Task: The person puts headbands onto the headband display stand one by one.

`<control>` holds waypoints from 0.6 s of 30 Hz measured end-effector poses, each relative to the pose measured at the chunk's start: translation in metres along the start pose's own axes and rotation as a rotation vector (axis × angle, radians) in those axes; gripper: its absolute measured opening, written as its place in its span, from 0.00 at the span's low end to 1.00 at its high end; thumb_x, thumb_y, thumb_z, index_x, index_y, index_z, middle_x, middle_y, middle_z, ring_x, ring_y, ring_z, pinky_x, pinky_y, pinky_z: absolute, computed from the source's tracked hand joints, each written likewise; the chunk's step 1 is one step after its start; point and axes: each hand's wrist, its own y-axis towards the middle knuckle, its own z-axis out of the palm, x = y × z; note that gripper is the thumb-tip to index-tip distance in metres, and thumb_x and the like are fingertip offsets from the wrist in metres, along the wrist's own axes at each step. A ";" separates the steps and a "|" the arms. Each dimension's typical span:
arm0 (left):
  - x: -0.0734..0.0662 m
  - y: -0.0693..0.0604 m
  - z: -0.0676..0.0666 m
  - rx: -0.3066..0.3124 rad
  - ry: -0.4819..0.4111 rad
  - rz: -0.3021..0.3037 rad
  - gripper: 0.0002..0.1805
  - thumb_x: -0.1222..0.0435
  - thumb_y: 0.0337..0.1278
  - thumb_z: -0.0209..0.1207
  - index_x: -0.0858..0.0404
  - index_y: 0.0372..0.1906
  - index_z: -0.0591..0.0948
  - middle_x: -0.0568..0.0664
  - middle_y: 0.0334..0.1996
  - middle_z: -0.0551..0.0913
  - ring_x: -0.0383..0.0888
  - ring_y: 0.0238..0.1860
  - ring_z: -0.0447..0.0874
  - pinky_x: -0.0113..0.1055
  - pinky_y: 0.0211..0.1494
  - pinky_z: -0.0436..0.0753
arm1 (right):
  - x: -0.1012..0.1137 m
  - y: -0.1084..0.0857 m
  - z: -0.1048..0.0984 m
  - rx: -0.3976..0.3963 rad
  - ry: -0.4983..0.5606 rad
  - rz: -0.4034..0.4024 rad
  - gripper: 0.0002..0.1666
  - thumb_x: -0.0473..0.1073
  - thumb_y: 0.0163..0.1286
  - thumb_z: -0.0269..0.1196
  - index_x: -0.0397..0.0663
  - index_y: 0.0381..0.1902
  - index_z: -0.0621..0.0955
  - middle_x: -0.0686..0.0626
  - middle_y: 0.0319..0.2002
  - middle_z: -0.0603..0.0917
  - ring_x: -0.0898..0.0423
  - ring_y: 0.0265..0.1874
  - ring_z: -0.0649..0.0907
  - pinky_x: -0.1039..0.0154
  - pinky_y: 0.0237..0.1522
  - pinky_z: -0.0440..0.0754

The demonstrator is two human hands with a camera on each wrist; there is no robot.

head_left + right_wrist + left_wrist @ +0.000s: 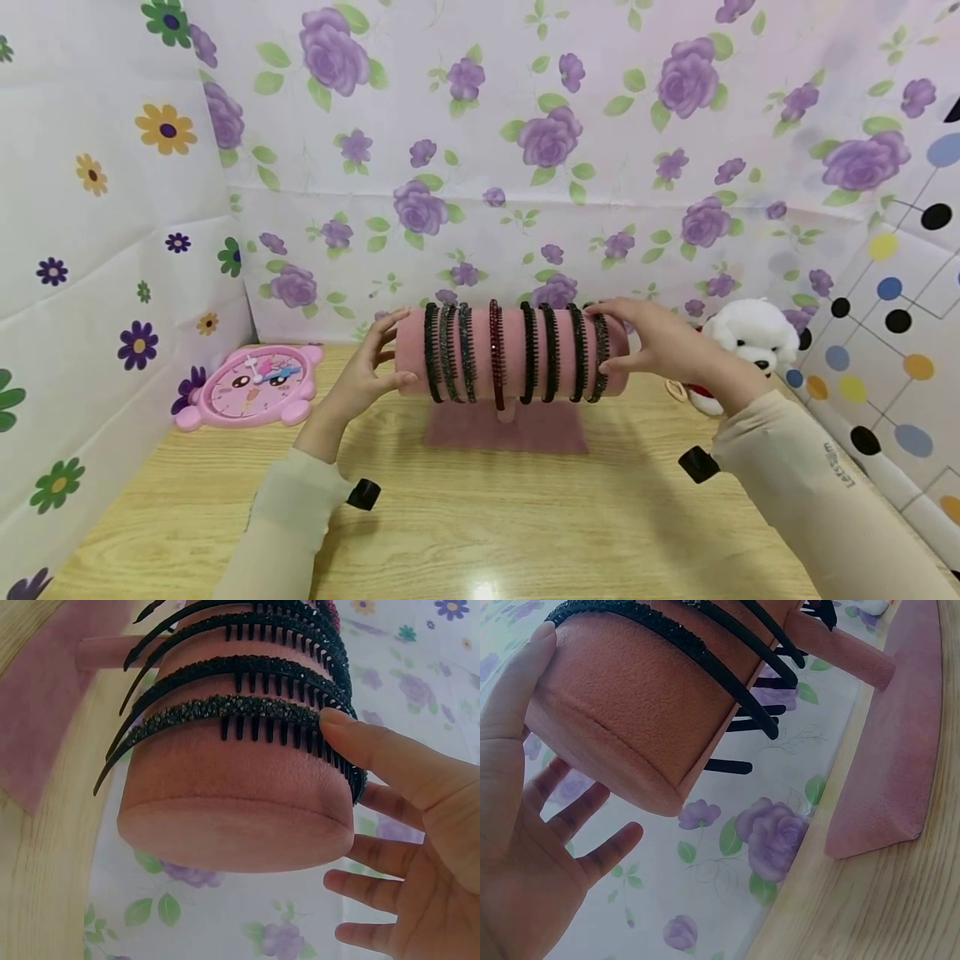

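A pink plush roll stand (411,354) holds several dark, glittery toothed headbands in a row, with one red headband (496,354) near the middle. My left hand (362,375) is at the roll's left end. In the left wrist view its thumb (544,656) touches the roll near a black headband (649,622), and the other fingers are spread apart. My right hand (648,337) holds the outermost right headband (225,709), a dark sparkly one, between thumb and index finger. In the right wrist view its other fingers are extended, and the index fingertip is hidden behind the band.
A pink cartoon clock (251,387) lies at the left by the wall. At the right, a white plush dog (750,329) sits behind my right forearm. The stand's pink base (506,433) rests on the wood-grain table (480,517); patterned cloth walls surround it.
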 end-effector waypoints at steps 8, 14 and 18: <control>0.002 -0.007 -0.006 -0.016 0.033 -0.035 0.45 0.62 0.56 0.65 0.52 0.75 0.54 0.51 0.76 0.51 0.61 0.74 0.52 0.60 0.67 0.61 | 0.001 0.000 0.008 -0.027 0.049 0.031 0.50 0.49 0.57 0.71 0.49 0.73 0.61 0.38 0.74 0.59 0.36 0.73 0.57 0.35 0.69 0.57; 0.001 -0.004 -0.005 -0.015 0.129 -0.065 0.46 0.66 0.54 0.66 0.50 0.75 0.55 0.52 0.77 0.50 0.59 0.73 0.54 0.60 0.66 0.64 | -0.004 -0.014 0.014 -0.067 0.036 0.071 0.51 0.50 0.59 0.70 0.50 0.75 0.58 0.39 0.75 0.56 0.36 0.73 0.57 0.34 0.67 0.58; -0.004 -0.001 -0.005 -0.003 0.256 -0.095 0.46 0.62 0.53 0.67 0.46 0.75 0.56 0.50 0.77 0.49 0.56 0.75 0.52 0.62 0.66 0.64 | -0.014 -0.026 0.022 -0.094 0.059 0.089 0.54 0.51 0.59 0.70 0.51 0.76 0.54 0.38 0.76 0.53 0.35 0.73 0.55 0.33 0.67 0.57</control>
